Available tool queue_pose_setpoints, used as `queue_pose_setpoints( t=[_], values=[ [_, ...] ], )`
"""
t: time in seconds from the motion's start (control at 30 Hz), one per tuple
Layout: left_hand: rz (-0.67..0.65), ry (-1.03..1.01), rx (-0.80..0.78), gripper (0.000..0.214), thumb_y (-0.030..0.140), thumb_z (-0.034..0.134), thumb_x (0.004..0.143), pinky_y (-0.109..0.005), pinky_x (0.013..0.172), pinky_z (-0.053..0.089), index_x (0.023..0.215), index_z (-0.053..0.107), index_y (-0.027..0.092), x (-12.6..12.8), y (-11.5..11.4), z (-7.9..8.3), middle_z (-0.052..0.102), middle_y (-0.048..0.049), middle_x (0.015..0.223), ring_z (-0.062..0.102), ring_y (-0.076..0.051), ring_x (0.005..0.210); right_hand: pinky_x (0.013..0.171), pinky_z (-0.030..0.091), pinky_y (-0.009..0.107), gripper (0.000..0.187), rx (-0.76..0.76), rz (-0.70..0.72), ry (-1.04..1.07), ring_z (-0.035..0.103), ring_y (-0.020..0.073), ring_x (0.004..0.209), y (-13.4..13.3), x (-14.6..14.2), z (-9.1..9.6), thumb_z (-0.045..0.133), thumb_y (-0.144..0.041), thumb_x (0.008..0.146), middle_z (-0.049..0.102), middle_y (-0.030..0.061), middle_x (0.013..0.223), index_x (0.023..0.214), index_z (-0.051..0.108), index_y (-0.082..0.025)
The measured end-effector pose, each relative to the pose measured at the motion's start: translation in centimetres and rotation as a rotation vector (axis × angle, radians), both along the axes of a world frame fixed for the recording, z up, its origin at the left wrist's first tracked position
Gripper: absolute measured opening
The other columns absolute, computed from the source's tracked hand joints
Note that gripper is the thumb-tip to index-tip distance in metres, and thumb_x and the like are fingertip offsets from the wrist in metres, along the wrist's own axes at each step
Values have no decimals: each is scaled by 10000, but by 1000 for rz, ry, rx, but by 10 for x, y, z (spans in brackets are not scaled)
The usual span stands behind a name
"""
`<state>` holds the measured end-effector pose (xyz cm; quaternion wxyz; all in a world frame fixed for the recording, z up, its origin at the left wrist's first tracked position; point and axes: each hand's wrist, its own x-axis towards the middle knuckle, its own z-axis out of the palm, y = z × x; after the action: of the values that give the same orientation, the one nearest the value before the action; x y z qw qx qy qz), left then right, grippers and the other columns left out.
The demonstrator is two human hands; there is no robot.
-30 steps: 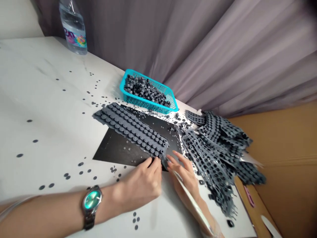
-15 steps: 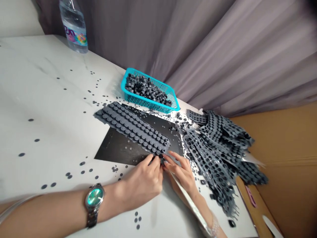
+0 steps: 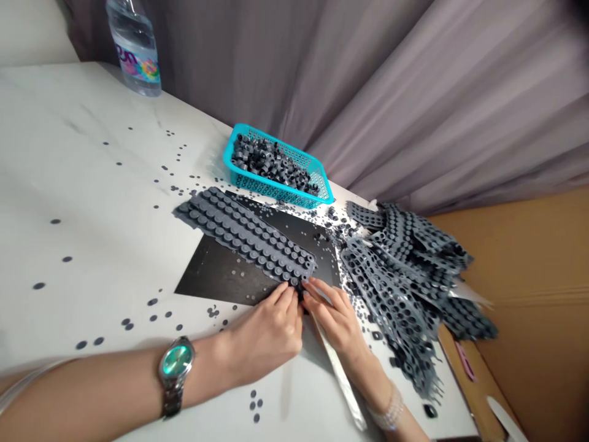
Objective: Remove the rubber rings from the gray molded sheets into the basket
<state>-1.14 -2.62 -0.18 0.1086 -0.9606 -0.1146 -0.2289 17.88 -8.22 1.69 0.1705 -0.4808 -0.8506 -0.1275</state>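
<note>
Both hands, left hand point(image 3: 264, 337) and right hand point(image 3: 335, 319), pinch the near corner of the studded rubber sheet point(image 3: 246, 236), flat on the black mat point(image 3: 221, 276) — freeing a stud there likely calls for a tight fingertip grip.

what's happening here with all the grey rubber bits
A person's left hand and right hand meet at the near end of a studded grey rubber sheet lying across a black mat. Behind it a turquoise basket holds loose grey pieces; a heap of punched-out sheets lies to the right.
</note>
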Motion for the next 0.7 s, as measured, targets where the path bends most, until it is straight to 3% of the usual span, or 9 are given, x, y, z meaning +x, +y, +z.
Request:
queue_pose_setpoints(
  t=[0.27, 0.6, 0.7],
  values=[
    [35, -8, 14, 339, 263, 512, 899, -436, 978, 436, 1080, 690, 39, 0, 0, -2, 705, -170, 1085, 623, -286, 1046, 796, 526, 339, 124, 97, 27, 33, 622, 222, 1133, 3, 2, 3, 528, -99, 915, 728, 124, 1061, 991, 606, -158],
    [-4, 23, -14, 302, 250, 516, 901, -420, 940, 435, 1064, 686, 61, 0, 3, -1, 712, -156, 1051, 620, -267, 999, 844, 515, 356, 229, -14, 47, 8, 576, 218, 1186, 0, -1, -1, 423, -88, 950, 676, 157, 1154, 1094, 591, -146],
    [-2, 15, -52, 286, 273, 515, 914, -416, 952, 416, 1032, 685, 75, 2, 4, -3, 716, -154, 1026, 619, -246, 984, 831, 522, 358, 234, 36, -41, 37, 594, 217, 1151, 3, 0, -3, 439, -72, 936, 668, 150, 1161, 1091, 586, -168]
  ],
)
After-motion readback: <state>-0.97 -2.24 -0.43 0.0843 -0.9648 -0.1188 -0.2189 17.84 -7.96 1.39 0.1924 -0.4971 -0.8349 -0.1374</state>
